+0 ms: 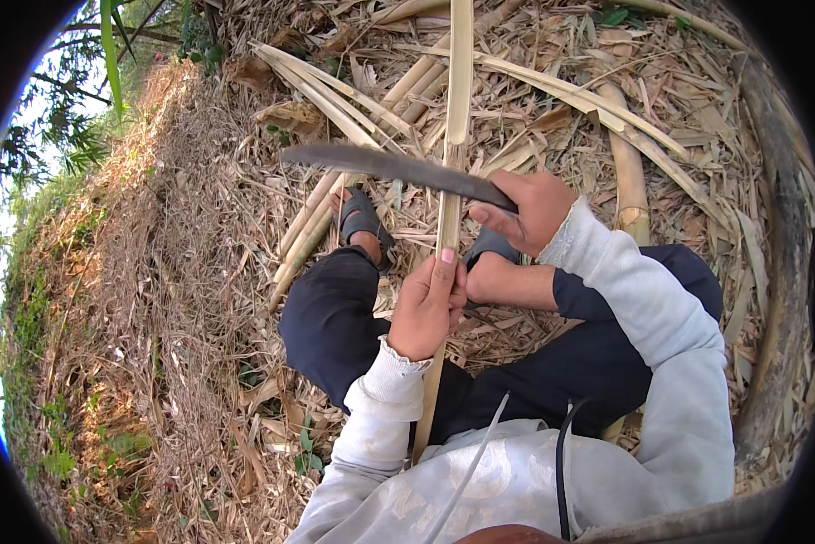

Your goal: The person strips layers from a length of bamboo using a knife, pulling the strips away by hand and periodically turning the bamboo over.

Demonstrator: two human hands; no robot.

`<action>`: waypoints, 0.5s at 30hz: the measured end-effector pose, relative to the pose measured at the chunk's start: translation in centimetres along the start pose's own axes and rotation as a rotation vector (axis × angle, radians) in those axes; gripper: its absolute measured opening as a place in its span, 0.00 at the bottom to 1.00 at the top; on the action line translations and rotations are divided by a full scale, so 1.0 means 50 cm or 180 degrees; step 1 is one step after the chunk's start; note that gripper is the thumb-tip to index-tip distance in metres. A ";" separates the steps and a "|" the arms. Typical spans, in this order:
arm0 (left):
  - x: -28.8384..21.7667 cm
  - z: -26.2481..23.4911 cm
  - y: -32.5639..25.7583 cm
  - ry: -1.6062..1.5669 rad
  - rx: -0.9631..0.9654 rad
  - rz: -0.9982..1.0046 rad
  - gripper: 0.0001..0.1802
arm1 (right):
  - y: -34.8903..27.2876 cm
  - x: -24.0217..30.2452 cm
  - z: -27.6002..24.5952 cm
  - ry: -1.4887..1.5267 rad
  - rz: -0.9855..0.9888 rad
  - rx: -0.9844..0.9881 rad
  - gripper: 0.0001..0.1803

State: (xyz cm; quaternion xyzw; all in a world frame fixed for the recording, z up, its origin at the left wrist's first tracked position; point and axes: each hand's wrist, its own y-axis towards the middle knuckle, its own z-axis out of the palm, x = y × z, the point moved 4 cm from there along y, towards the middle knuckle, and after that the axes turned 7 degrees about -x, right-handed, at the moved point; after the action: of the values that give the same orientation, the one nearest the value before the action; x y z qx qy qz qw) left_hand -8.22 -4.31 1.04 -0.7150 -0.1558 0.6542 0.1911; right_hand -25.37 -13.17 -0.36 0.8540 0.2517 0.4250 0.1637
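Left fingers [443, 275] clamp a long, pale, flat bamboo strip [460, 82], likely light, springy, sharp-edged, best held at six o'clock from the dark, long-bladed knife [380, 165] gripped by right fingers [493, 218].

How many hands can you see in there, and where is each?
2. The left hand is near the middle, gripping a pale strip; the right hand is farther up and to the right, holding the knife. No others show.

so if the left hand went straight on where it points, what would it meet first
Likely the knife, which crosses the strip just ahead of the left hand, though depth there is unclear.
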 end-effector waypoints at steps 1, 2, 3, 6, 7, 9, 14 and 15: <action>0.000 -0.003 0.006 0.0083 -0.0174 0.0180 0.20 | -0.010 0.020 0.012 -0.0225 -0.0151 0.0106 0.35; 0.000 -0.011 0.008 0.0167 -0.0349 0.0359 0.20 | -0.021 0.045 0.020 -0.0287 -0.0294 0.0200 0.34; 0.025 -0.023 0.013 0.0329 -0.0377 0.0355 0.19 | -0.031 0.068 0.018 -0.0388 -0.0422 0.0274 0.33; 0.051 -0.036 0.007 0.1032 -0.0513 0.1184 0.19 | -0.034 0.058 0.029 -0.0605 -0.0338 0.0235 0.32; 0.036 -0.020 -0.002 0.0783 -0.0613 0.0805 0.19 | -0.020 0.030 0.020 -0.0639 -0.0068 0.0217 0.32; 0.048 -0.027 -0.002 0.0665 -0.0549 0.0623 0.19 | 0.022 -0.044 0.004 -0.0551 0.0698 0.0181 0.32; 0.058 -0.031 0.009 0.1067 -0.0773 0.1083 0.20 | -0.021 0.029 0.050 -0.0745 -0.0338 0.0355 0.32; 0.063 -0.036 0.006 0.1164 -0.0838 0.1196 0.20 | -0.018 0.026 0.054 -0.0698 -0.0294 0.0394 0.34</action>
State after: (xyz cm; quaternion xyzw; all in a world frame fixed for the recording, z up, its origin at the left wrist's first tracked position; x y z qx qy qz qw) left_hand -6.13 -3.21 -1.71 -0.8560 -0.0672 0.5125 -0.0030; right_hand -22.79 -11.85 -1.54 0.8913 0.2970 0.3048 0.1565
